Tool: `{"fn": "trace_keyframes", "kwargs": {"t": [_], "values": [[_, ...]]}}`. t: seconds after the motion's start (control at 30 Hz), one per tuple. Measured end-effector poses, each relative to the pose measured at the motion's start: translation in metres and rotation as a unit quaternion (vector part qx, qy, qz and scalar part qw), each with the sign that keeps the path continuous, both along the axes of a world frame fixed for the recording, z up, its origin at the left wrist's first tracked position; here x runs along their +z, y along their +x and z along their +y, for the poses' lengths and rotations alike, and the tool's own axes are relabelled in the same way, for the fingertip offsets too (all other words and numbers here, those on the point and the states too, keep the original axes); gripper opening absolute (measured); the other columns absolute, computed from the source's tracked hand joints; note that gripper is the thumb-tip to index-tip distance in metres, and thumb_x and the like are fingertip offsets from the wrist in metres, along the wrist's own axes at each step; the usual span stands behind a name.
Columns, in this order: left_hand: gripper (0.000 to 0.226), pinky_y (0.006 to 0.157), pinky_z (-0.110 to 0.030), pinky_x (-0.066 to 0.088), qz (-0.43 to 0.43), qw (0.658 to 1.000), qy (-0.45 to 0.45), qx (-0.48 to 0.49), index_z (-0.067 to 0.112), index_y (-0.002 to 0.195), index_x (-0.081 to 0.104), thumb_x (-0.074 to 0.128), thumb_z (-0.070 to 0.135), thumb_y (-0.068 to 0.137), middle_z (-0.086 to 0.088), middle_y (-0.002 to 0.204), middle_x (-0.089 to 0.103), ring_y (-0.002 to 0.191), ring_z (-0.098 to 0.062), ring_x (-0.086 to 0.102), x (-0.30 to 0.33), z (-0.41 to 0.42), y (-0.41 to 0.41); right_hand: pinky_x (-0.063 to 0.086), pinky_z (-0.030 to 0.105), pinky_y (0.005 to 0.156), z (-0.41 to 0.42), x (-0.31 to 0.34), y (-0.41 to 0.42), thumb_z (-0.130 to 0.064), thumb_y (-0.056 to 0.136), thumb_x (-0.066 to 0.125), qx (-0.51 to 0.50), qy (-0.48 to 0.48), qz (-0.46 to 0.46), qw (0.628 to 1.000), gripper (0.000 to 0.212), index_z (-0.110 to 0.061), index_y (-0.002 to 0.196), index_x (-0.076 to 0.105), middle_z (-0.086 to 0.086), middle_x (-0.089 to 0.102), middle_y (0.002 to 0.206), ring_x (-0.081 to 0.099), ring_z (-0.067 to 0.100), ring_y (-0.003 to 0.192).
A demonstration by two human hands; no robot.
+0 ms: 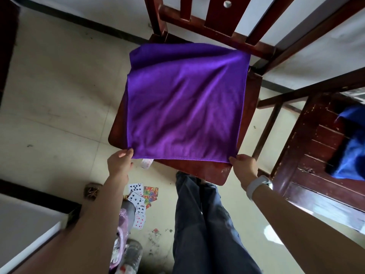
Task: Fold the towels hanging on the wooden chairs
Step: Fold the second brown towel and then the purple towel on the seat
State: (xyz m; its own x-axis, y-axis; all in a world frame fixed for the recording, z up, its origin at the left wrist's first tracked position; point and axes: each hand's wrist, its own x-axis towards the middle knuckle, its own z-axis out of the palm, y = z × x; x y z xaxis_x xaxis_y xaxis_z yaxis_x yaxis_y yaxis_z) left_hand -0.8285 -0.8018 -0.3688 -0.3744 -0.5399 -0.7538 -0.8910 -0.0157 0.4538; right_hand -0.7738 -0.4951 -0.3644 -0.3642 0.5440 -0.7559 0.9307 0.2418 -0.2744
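My left hand [120, 162] pinches the purple towel's [181, 103] lower-left corner. My right hand [245, 167] pinches the lower-right one, over the chair [217, 171].

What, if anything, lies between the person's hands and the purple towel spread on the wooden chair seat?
Nothing visible does. The left hand and right hand each already pinch a near corner of the purple towel, which lies over the dark red wooden chair seat.

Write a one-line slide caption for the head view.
Both hands, left hand and right hand, pinch the near corners of a purple towel spread over a wooden chair seat.
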Motion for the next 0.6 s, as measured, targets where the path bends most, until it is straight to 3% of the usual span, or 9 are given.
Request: {"fn": "trace_keyframes", "kwargs": {"t": [0.07,0.2,0.33,0.4,0.47,0.53,0.6], "values": [[0.016,0.08,-0.031,0.05,0.018,1.0,0.004,0.024,-0.001,0.1,0.06,0.059,0.008,0.087,-0.012,0.097,0.057,0.09,-0.021,0.055,0.001,0.001,-0.002,0.044,0.038,0.085,-0.006,0.001,-0.002,-0.018,0.083,0.061,0.015,0.027,0.006,1.0,0.022,-0.002,0.094,0.069,0.021,0.068,0.096,0.056,0.037,0.101],[0.005,0.082,-0.029,0.049,0.018,0.999,0.003,0.049,0.003,0.09,0.059,0.06,0.004,0.086,-0.015,0.095,0.059,0.085,-0.021,0.058,0.001,-0.001,-0.005,0.039,0.029,0.074,-0.017,0.002,-0.003,-0.018,0.085,0.06,-0.018,0.024,-0.007,1.0,0.019,-0.004,0.095,0.068,0.019,0.068,0.097,0.058,0.034,0.09],[0.023,0.083,-0.029,0.048,0.048,0.999,-0.004,0.009,-0.001,0.107,0.061,0.061,0.009,0.086,-0.011,0.097,0.058,0.087,-0.019,0.056,0.001,-0.004,-0.004,0.048,0.045,0.088,-0.023,-0.001,-0.003,-0.019,0.084,0.058,-0.063,0.005,-0.008,0.998,0.02,-0.003,0.096,0.064,0.024,0.065,0.099,0.059,0.039,0.097],[0.026,0.083,-0.028,0.048,0.054,0.998,0.004,-0.013,0.0,0.11,0.061,0.061,0.011,0.087,-0.01,0.099,0.058,0.088,-0.019,0.056,0.001,-0.007,-0.004,0.048,0.049,0.087,-0.027,-0.002,-0.002,-0.021,0.084,0.058,-0.063,0.001,0.001,0.998,0.018,-0.006,0.091,0.063,0.025,0.065,0.094,0.06,0.04,0.096],[0.027,0.079,-0.027,0.049,0.049,0.998,0.008,-0.029,0.0,0.11,0.061,0.061,0.012,0.086,-0.01,0.096,0.057,0.079,-0.016,0.056,0.0,-0.011,-0.005,0.05,0.05,0.081,-0.03,-0.001,0.0,-0.022,0.083,0.059,-0.062,-0.005,0.022,0.998,0.016,-0.007,0.078,0.06,0.019,0.061,0.078,0.061,0.038,0.082],[0.027,0.074,-0.024,0.049,0.047,0.998,0.013,-0.026,-0.001,0.109,0.061,0.062,0.013,0.086,-0.008,0.089,0.057,0.067,-0.009,0.053,-0.002,-0.015,-0.004,0.05,0.05,0.075,-0.03,-0.001,0.001,-0.02,0.083,0.06,-0.078,-0.026,0.039,0.996,0.02,-0.001,0.075,0.058,0.013,0.054,0.067,0.055,0.033,0.068],[0.022,0.064,-0.017,0.05,0.052,0.998,0.018,-0.022,0.003,0.105,0.062,0.063,0.013,0.085,-0.003,0.077,0.057,0.063,-0.007,0.051,-0.001,-0.017,-0.004,0.049,0.048,0.072,-0.028,0.0,0.003,-0.018,0.083,0.061,-0.089,-0.048,0.047,0.994,0.017,-0.004,0.073,0.057,0.01,0.051,0.064,0.049,0.027,0.065]]}}
